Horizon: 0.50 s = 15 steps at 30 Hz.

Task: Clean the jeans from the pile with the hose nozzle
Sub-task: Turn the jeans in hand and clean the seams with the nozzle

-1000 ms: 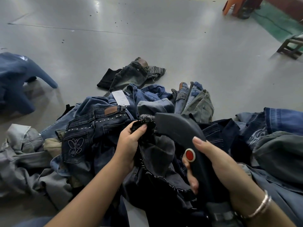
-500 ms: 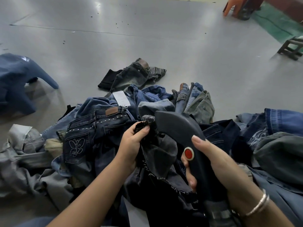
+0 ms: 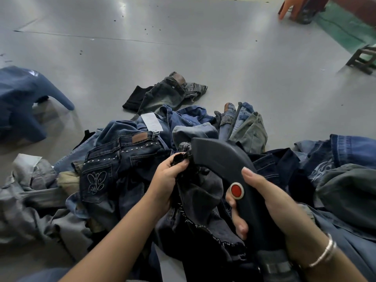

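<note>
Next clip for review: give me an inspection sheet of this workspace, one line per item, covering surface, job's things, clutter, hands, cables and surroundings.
Surface: grey floor, glossy, with small dark specks.
Job's things: pile of jeans spread across the floor; dark jeans held up in front; black hose nozzle with a red button, its tip at the bunched fabric.
Clutter: separate dark jeans lying apart beyond the pile; white tag on the pile.
Hands: left hand grips the dark jeans' edge; right hand grips the nozzle handle, bracelet at the wrist.
Cables: nothing seen; the hose itself is out of view.
Surroundings: blue stool at left, orange stool and dark stool at right, green floor strip.
</note>
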Tool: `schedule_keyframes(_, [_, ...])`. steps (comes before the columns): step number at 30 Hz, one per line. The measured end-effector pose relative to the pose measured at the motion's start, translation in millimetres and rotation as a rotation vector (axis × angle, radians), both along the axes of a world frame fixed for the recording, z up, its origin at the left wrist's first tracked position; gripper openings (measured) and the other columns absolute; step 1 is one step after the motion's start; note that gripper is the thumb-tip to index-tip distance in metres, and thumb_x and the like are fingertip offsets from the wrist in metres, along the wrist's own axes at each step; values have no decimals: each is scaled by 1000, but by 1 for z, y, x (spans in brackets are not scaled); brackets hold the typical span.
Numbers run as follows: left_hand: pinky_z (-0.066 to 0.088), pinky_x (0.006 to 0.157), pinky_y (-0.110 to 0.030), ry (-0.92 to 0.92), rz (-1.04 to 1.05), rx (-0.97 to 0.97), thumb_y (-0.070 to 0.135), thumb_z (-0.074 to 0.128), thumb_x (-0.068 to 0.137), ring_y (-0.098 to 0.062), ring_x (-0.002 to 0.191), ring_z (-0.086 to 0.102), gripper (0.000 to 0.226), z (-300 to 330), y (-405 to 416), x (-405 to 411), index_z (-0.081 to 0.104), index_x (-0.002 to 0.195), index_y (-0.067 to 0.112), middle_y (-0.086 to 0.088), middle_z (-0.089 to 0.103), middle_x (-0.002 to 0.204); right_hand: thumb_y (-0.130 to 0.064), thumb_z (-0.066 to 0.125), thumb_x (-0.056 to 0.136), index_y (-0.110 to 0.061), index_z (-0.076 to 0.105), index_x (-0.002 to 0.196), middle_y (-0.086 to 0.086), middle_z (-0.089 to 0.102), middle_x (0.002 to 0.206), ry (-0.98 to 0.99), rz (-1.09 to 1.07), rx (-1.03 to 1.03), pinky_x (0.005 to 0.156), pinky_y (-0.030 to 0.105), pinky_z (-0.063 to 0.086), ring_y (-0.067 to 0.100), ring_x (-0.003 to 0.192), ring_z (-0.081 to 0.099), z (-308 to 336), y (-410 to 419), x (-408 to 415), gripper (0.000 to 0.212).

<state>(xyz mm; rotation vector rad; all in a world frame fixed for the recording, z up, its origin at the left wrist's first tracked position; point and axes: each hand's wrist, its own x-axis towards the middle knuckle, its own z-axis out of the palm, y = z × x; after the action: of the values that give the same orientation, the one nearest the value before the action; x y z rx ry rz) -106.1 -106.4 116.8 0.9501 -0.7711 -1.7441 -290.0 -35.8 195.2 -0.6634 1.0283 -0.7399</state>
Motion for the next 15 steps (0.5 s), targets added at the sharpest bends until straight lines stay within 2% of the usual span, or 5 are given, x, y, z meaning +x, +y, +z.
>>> schedule_keyframes(3, [56,71,-27,4,-57,-6,8,60,80,-21,78,68,16,1,1,2,71,91,9,-11,71,87,-56,64,74,-1,50,80,12,53,51,4,10,12,42,27,44,25,39,50,-2,1,5,57])
schedule_keyframes(7, [53,72,-22,-134,-52,-98,6,68,79,-13,80,66,18,6,4,0,74,85,22,-1,72,85,-50,67,67,-6,49,83,9,57,63,29,-274,-88,41,30,46,21,40,51,4,-5,2,50])
schedule_keyframes(9, [53,74,-21,-185,-49,-139,-4,63,83,-11,87,67,33,9,7,-5,73,94,25,1,73,92,-37,71,70,-9,50,94,11,60,75,73,-403,-158,42,31,48,20,43,52,0,-8,2,43])
schedule_keyframes(12, [53,75,-19,-212,-104,-174,-12,57,85,-10,92,68,41,15,14,-14,66,109,21,2,74,96,-2,68,81,-15,49,112,12,69,96,146,-520,-218,46,31,51,20,47,55,-12,-11,14,39])
schedule_keyframes(15, [54,81,-28,-156,-123,-171,-15,54,84,-15,99,67,43,18,20,-23,59,117,12,-4,71,107,11,63,81,-18,51,111,9,67,98,106,-560,-227,47,28,51,16,50,57,-23,-16,27,43])
